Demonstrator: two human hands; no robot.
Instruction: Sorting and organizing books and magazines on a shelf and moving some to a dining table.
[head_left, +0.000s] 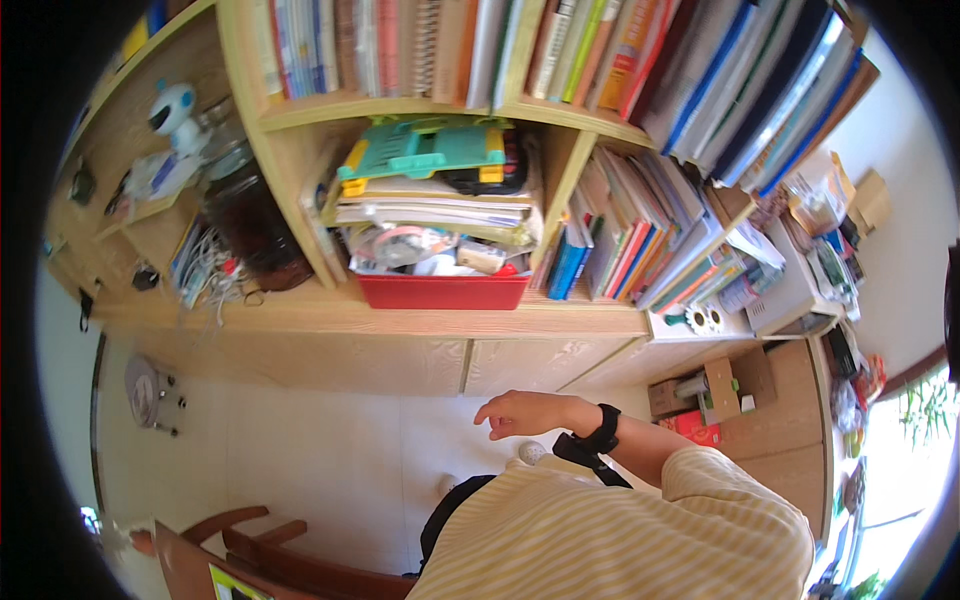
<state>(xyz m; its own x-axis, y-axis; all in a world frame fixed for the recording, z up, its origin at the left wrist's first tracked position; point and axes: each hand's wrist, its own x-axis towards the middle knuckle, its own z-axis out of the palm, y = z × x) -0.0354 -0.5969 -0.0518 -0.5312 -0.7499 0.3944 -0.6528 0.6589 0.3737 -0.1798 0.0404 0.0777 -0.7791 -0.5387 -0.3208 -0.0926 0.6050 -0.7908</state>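
My right hand (517, 414) hangs in the air over the pale floor (315, 450), in front of the bookcase's lower doors (405, 364). Its fingers are loosely bent and a little apart, with nothing seen in them. A black watch (604, 429) is on that wrist, and a black strap (589, 459) hangs beside it. My left hand is out of view. Before me, a red bin (442, 291) full of small items stands in the middle compartment. Papers and a turquoise-and-yellow plastic stand (427, 148) are stacked above it.
Books (615, 225) and folders (720, 82) fill the shelves. At left stand a large dark glass jar (255, 225), tangled white cables (210, 259) and a toy robot dog (178, 112). A round stool (142, 390), a wooden chair (300, 559) and cardboard boxes (724, 386) are around me.
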